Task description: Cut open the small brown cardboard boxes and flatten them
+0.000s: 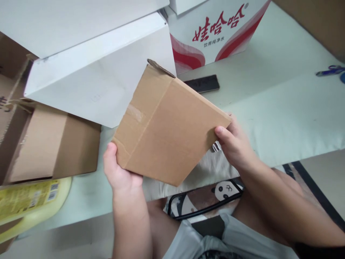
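Observation:
A brown cardboard box [172,133] is held up and tilted in front of me, above the near edge of the table. My left hand [121,165] grips its lower left corner, thumb on the near face and the other fingers mostly hidden behind. At its right corner my right hand [233,142] pinches the edge, with the thumb on the face. A clear strip of tape [135,112] crosses the left side of the box, and a small flap [161,68] sticks up at its top corner. A small striped object [216,146] shows beneath my right thumb; its kind is unclear.
Behind stand a white box [102,72] and a white carton with red lettering [215,36]. A black phone [203,83] lies partly behind the held box. Brown cartons [75,147] and a yellow bottle [40,201] are at left, blue scissors [330,71] at far right.

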A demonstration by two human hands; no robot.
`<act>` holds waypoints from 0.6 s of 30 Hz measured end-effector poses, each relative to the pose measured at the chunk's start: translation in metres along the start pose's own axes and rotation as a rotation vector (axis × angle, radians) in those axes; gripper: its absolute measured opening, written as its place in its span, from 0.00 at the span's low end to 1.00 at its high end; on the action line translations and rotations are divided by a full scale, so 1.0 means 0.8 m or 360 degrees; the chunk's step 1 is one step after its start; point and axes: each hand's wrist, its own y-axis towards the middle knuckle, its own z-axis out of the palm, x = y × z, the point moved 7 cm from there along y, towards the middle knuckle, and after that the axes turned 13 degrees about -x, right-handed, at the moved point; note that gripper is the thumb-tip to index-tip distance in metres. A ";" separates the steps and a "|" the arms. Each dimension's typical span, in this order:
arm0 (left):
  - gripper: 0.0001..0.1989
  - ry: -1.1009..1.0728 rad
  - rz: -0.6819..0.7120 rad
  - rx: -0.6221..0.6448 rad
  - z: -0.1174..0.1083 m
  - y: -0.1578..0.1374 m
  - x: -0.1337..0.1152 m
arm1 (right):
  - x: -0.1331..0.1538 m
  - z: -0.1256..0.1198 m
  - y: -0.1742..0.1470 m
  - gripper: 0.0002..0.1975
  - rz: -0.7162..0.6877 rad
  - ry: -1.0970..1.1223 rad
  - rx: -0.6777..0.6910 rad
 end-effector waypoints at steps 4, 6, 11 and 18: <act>0.23 0.0005 -0.0008 -0.0001 0.000 -0.001 -0.002 | 0.000 -0.001 -0.001 0.27 -0.0023 -0.0009 0.0008; 0.23 0.0006 -0.0024 -0.0010 0.000 -0.002 -0.003 | 0.001 -0.001 -0.001 0.27 -0.0039 -0.0003 0.0011; 0.23 0.0001 -0.0064 -0.0072 -0.004 -0.001 -0.003 | 0.001 -0.002 -0.002 0.26 -0.0048 -0.0047 0.0016; 0.23 0.0020 -0.0060 -0.0021 -0.003 -0.003 -0.003 | 0.000 -0.001 -0.001 0.28 -0.0020 -0.0044 0.0001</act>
